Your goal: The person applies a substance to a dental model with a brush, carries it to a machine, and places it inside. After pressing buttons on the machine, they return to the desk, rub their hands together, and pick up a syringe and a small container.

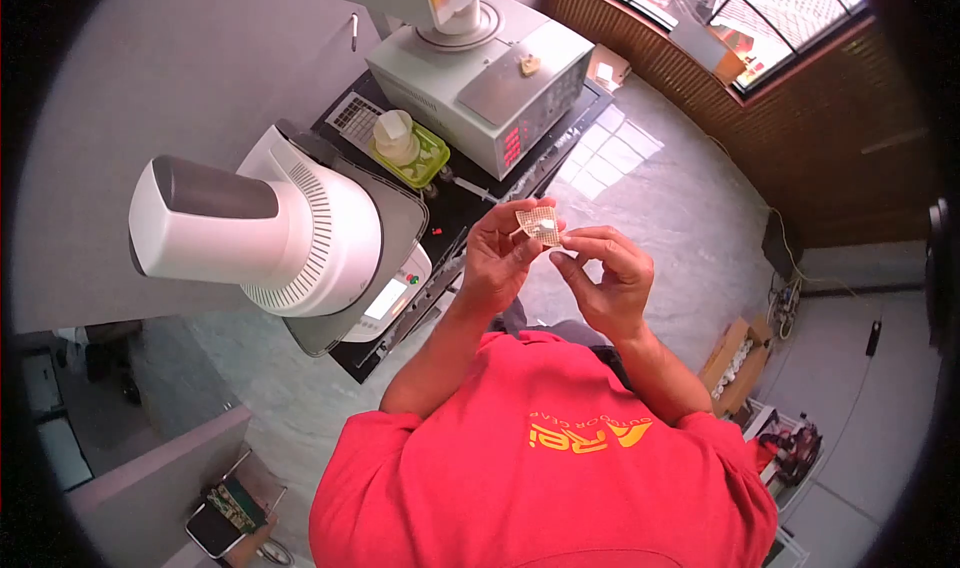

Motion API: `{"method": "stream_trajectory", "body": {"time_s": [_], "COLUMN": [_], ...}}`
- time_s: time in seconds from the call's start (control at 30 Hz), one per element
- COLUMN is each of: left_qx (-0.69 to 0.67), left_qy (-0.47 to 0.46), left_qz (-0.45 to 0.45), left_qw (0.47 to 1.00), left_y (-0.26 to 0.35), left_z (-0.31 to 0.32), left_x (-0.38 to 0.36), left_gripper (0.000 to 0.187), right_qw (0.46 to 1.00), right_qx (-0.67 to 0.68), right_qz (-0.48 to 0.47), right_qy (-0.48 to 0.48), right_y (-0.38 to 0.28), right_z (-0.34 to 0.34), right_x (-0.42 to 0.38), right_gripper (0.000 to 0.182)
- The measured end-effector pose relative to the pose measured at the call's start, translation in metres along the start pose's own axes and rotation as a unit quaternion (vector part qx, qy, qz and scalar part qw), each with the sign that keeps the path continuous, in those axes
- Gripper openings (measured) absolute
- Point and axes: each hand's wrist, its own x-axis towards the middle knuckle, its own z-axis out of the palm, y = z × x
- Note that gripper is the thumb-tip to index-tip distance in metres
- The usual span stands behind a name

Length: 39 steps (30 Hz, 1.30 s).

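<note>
In the head view, a small pale square mesh tray [533,218] is held up in front of my chest. On it lies a small white piece [546,226]. My left hand [497,256] grips the tray from the left, thumb and fingers closed around its edge. From the right, my right hand [612,276] comes in with thumb and index finger bent together at the tray's lower right edge. Its fingertips appear to touch that edge; whether they pinch anything else is too small to tell.
A white furnace-like machine [300,230] stands left on the black table [362,361]. Behind it are a green tray [432,157] with a white tub [396,140], a syringe [470,187] and a keyboard [355,118]. A boxy machine [440,78] has a red display. Right lies a cardboard box [728,363].
</note>
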Motion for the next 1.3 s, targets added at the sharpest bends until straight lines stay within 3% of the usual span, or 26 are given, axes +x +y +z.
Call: {"method": "stream_trajectory", "body": {"time_s": [0.4,0.8,1.07,1.3], "left_qx": [0.053,0.170,0.188,0.210], "left_qy": [0.094,0.187,0.316,0.389], "left_qz": [0.096,0.203,0.245,0.274], "left_qw": [0.990,0.946,0.897,0.854], "left_y": [0.003,-0.038,-0.047,-0.070], "left_z": [-0.014,-0.013,0.003,0.018], "left_x": [0.084,0.164,0.169,0.132], "left_gripper": [0.043,0.052,0.061,0.038], "right_qw": [0.992,0.972,0.979,0.987], "right_qx": [0.064,0.079,0.020,0.076], "right_qz": [-0.055,-0.083,-0.067,-0.051], "right_qy": [-0.089,-0.203,-0.191,-0.136], "right_y": [0.077,0.146,0.194,0.245], "right_z": [0.000,-0.032,-0.031,0.023], "right_x": [0.115,0.211,0.270,0.327], "right_gripper": [0.026,0.019,0.013,0.012]}}
